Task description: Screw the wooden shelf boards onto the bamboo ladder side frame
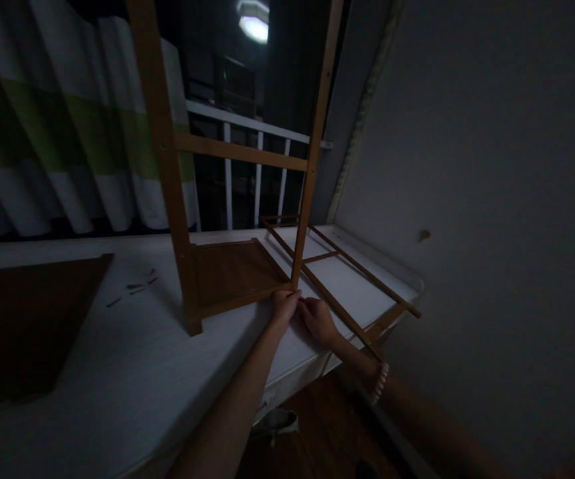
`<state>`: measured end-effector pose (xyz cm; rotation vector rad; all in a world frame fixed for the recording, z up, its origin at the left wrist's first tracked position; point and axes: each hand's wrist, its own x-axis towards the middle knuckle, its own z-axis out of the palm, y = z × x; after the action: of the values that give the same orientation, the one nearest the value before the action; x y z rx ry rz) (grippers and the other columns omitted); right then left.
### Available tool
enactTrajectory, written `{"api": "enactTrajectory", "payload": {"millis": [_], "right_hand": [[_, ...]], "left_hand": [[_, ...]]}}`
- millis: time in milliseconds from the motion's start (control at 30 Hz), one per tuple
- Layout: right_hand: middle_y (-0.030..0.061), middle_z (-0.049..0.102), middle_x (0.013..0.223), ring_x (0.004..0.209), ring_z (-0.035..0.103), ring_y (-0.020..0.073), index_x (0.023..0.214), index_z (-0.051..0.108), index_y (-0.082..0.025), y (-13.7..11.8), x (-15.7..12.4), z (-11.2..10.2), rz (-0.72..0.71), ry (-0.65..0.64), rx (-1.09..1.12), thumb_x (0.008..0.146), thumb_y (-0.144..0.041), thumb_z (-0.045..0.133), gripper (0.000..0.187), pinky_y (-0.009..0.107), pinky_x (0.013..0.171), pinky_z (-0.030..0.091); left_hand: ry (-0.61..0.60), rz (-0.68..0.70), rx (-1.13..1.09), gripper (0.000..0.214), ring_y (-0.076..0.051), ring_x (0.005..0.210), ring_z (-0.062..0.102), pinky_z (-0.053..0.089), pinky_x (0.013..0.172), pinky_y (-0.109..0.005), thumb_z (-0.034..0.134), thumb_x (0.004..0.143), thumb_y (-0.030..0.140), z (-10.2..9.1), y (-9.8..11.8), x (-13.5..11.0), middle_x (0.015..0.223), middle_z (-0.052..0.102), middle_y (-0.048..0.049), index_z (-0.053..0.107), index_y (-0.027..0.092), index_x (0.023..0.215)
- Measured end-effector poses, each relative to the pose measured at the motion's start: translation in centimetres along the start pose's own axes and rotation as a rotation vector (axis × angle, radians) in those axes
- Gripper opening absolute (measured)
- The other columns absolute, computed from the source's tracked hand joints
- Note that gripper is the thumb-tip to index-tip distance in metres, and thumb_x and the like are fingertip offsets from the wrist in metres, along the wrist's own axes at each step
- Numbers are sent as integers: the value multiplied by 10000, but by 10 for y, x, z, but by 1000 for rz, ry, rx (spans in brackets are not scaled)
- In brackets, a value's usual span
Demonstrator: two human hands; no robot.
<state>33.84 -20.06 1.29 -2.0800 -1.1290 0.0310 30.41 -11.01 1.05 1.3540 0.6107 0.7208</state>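
Observation:
A brown wooden frame (173,199) stands upright on a white surface, with two tall posts and a crossbar between them. A flat wooden shelf panel (234,269) joins it at the bottom. Around the frame's lower right corner, my left hand (283,307) is closed. Just to its right, my right hand (318,320) has its fingers pinched together at the foot of the right post. Whatever is between those fingertips is too small and dark to make out.
Another wooden frame (334,303) lies flat on the right, near the wall. A dark wooden panel (28,319) lies at the left. Several small thin pieces (136,287) are scattered between the panels. Behind are a curtain (82,133) and a white railing (257,179).

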Motion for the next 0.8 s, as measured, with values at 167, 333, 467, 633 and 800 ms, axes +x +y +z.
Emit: {"api": "enactTrajectory", "payload": {"millis": [167,333,467,633,800], "right_hand": [[71,643,780,678,588,113,869,580,-139,3,-4,-6,-117,17,-234,831,-180,335,251,161,576,364],[76,635,855,748,589,121,962,551,-157,6,-6,-10,-172,-73,-399,839,-164,329,254,165,621,369],[80,635,836,735,590,129,937,553,-160,3,-7,-13,-132,-96,-437,852,-246,318,263,180,614,371],[74,639,772,682,597,139,965,526,-140,-1,-12,-15,-117,-10,-352,854,-337,287,329,199,591,371],[86,635,679,613,587,124,841,571,-112,0,-9,-15,21,58,-256,861,-370,239,421,192,550,343]], "left_hand": [[13,15,46,296,-69,324,349,219,341,-194,598,508,379,-1,-1,2,290,339,55,494,139,369],[21,23,87,311,-68,325,350,213,341,-194,622,487,391,-1,-3,3,289,329,60,488,140,362],[27,20,108,273,-71,331,362,221,347,-195,603,520,345,0,-4,2,295,344,57,491,144,374],[10,17,119,226,-71,336,362,225,349,-195,557,563,292,1,-2,1,310,389,45,508,143,401],[-18,6,95,244,-45,306,275,181,346,-197,545,566,288,1,1,-2,317,335,63,450,149,388]]}}
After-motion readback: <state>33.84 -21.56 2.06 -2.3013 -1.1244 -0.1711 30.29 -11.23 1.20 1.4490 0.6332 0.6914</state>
